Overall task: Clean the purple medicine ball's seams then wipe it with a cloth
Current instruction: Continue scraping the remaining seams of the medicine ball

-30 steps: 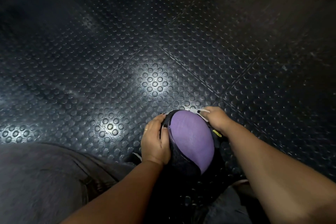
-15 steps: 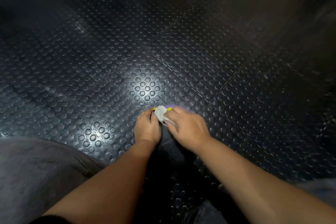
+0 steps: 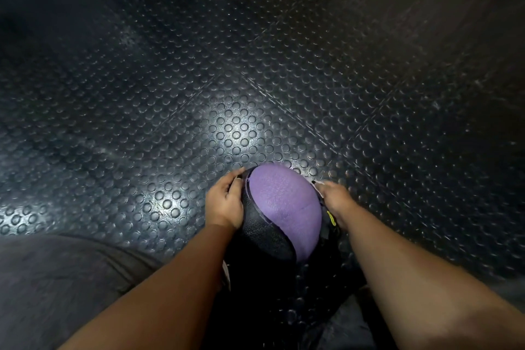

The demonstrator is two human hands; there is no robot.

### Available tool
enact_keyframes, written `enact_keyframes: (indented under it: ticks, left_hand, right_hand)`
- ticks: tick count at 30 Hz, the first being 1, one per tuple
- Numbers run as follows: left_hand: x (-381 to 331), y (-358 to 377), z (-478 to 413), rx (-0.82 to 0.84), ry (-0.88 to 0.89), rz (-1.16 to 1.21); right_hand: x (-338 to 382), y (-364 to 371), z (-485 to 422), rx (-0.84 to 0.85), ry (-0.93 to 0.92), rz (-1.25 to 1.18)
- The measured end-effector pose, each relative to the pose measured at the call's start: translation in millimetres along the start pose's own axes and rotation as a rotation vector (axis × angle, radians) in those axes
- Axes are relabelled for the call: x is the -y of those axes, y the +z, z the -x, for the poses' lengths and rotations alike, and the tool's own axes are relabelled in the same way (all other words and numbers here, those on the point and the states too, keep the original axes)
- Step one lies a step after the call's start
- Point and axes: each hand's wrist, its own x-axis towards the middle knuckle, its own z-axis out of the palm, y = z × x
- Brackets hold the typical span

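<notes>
Left hand (image 3: 225, 203) cups the purple medicine ball (image 3: 284, 204) on the studded floor (image 3: 170, 122); right hand (image 3: 335, 200), apart on its other side, holds a whitish tool (image 3: 318, 189) at its right edge. Seam-cleaning looks to be in hand; the next move calls for turning the ball to a fresh seam.

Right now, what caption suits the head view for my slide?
Left hand and right hand steady a purple medicine ball over a studded floor; the right holds a white item.

Open studded floor (image 3: 255, 71) beyond the ball (image 3: 281, 201)
</notes>
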Motion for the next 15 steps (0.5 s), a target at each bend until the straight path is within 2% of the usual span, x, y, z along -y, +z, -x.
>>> enact_keyframes:
  ticks: [3, 6, 10, 15]
  left_hand:
    - [-1.7, 1.3, -4.8, -0.003, -0.029, 0.005]
    - [0.7, -2.2, -5.2, -0.047, -0.073, 0.039]
    - [3.8, -5.2, -0.2, -0.163, -0.119, 0.095]
    - [-0.5, 3.7, 8.2, -0.328, -0.218, 0.024]
  right_hand:
    - [-9.4, 1.6, 15.2, 0.041, 0.137, -0.107]
    - [-11.7, 3.8, 17.3, 0.072, 0.142, -0.163]
    - [16.8, 4.3, 22.7, -0.019, -0.050, -0.119]
    - [66.5, 0.3, 68.4, -0.124, -0.384, 0.280]
